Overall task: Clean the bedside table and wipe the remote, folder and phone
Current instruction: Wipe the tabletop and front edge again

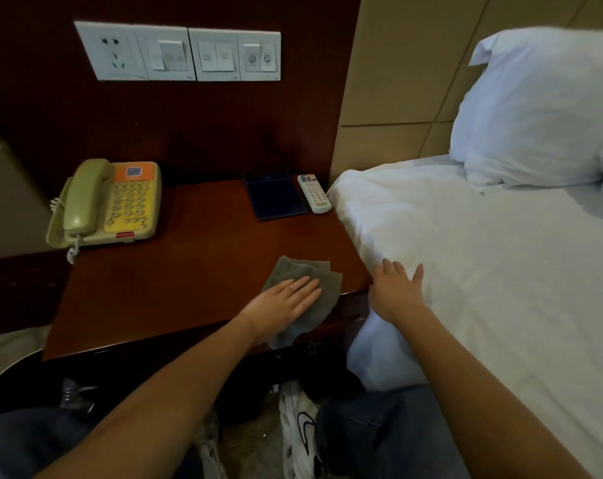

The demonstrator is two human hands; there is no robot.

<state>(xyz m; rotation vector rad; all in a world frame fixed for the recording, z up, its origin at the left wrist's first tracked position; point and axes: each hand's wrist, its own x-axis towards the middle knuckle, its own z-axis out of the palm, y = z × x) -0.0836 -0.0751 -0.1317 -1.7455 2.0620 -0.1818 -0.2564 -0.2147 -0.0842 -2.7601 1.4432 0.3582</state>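
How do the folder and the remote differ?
The folder is dark blue and wide; the remote is white, narrow and covered in buttons. The remote lies nearer the bed than the folder. Both lie flat, side by side, at the back right of the bedside table.

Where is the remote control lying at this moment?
In the head view, the remote lies at the back right corner of the bedside table, just right of the dark folder and close to the edge of the white bed.

Bare forearms (pixel 175 375), dark blue jeans (pixel 379 437), white-and-black sneakers (pixel 302 426)
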